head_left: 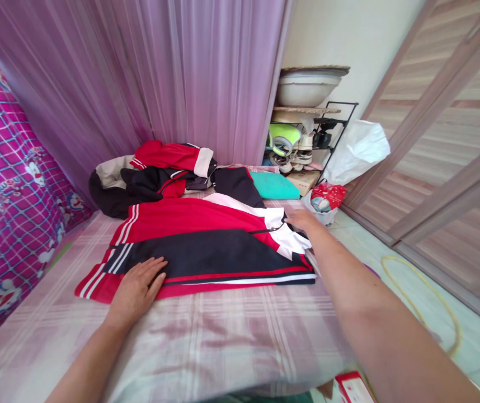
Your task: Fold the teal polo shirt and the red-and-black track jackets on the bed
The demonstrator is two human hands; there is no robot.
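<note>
A red, black and white track jacket [206, 254] lies spread on the bed, its white collar [288, 238] toward the right and its striped hem toward the left. A black sleeve with a white-and-red stripe is laid across its front. My left hand [139, 285] rests flat on the near lower part of the jacket, fingers stretched out over the black cloth. At the collar's far edge, my right hand [302, 219] has its fingers closed on the fabric; the fingertips are partly hidden.
Behind the jacket are a crumpled red and black garment [168, 159], folded black cloth [238, 186] and a teal folded piece [276, 186]. A shoe rack [340, 120] with a large basin [309, 88] stands beyond the plaid bed [231, 341]. A yellow hose [428, 285] lies on the floor.
</note>
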